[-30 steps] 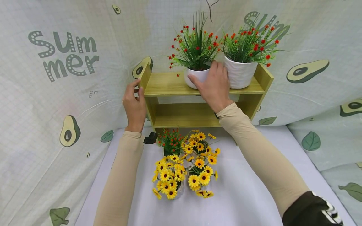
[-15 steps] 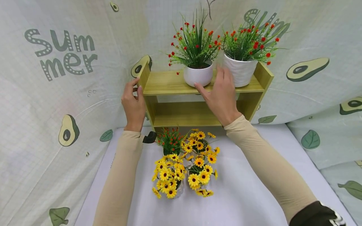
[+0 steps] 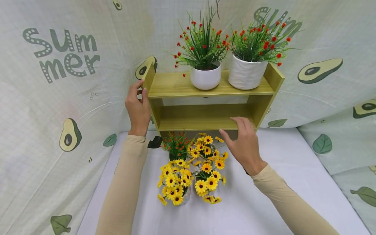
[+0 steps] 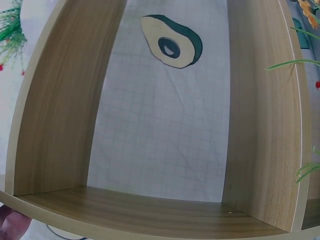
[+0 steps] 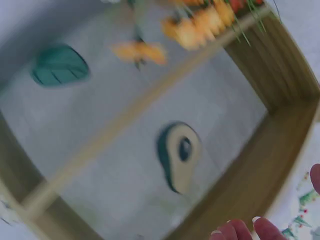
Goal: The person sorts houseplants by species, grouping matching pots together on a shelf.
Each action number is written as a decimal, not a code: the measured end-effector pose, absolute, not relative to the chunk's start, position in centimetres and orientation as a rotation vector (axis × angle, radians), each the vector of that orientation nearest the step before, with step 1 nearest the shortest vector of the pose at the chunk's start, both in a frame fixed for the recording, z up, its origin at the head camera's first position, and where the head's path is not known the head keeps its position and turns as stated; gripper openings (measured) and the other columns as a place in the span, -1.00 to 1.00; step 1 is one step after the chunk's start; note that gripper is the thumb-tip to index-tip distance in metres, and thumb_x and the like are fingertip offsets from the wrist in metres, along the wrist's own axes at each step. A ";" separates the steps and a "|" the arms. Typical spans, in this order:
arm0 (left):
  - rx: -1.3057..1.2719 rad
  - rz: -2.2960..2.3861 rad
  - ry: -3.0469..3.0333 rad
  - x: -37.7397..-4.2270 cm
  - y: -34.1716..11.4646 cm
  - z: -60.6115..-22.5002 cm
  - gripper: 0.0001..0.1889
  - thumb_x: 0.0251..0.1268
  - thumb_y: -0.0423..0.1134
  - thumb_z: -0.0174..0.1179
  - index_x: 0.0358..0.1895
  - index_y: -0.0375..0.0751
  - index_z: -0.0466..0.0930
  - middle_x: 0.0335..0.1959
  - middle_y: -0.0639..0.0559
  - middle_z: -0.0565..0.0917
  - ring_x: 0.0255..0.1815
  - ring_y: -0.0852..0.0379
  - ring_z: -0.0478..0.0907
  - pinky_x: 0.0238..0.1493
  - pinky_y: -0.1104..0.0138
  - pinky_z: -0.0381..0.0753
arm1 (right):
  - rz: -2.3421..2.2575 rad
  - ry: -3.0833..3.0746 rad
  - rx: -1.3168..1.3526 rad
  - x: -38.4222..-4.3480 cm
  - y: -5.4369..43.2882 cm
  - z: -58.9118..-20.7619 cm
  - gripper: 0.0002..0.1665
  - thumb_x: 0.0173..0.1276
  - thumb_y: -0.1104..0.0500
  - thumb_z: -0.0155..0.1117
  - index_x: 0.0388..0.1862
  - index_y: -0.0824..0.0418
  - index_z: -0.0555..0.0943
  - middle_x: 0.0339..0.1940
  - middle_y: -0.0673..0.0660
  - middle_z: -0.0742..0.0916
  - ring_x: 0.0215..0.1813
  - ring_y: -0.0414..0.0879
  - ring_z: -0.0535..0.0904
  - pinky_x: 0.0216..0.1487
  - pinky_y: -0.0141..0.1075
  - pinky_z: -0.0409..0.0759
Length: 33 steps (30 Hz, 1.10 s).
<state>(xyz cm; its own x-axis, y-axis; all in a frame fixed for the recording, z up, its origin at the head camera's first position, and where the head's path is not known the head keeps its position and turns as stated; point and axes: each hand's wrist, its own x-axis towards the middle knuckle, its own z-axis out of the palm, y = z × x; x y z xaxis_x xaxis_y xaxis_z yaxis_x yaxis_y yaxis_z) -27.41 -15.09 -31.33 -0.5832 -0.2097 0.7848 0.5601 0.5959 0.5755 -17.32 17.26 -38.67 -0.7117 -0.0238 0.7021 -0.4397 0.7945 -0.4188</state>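
At the left side panel of a two-tier wooden shelf (image 3: pixel 202 117), my left hand (image 3: pixel 138 109) touches the outside with its fingertips, thumb near the front edge. Fingertips (image 4: pixel 14 224) show beyond that panel in the left wrist view. My right hand (image 3: pixel 245 145) hovers before the lower tier with bent, spread fingers and holds nothing. On the top tier stand a smooth white pot (image 3: pixel 205 78) and a ridged white pot (image 3: pixel 247 74), both with red-flowered grassy plants. Below, a small red-flowered plant (image 3: pixel 177 146) and several yellow daisy plants (image 3: pixel 173 182) stand on the table.
The white table (image 3: pixel 258 209) lies under the shelf and plants. A pale curtain (image 3: pixel 73 98) with avocado and leaf prints hangs behind and at the sides. The yellow plants are close together, left of my right hand.
My right hand has let go of the smooth white pot and moved down and right, away from the top tier. The pot stays there. My left hand stays at the side panel.
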 end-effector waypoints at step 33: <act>-0.283 -1.076 -1.922 -27.6 -15.2 -31.5 -0.68 0.67 -0.34 0.09 0.31 -0.39 0.60 0.21 -0.27 0.69 0.02 -0.21 0.66 -0.17 0.45 0.47 | 1.115 -3.017 0.194 -8.7 17.2 -53.2 -0.10 0.15 0.05 0.72 0.40 0.34 0.54 0.31 0.30 0.67 0.33 0.26 0.59 0.32 0.18 0.55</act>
<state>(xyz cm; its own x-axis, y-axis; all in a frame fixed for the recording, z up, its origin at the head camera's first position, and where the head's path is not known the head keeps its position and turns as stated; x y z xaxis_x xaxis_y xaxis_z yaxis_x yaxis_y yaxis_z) -27.61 -15.15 -31.54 -0.5791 -0.2086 0.7881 0.5630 0.5968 0.5717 -8.73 17.22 -53.18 -0.9896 -0.1401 -0.0336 -0.0846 0.7536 -0.6519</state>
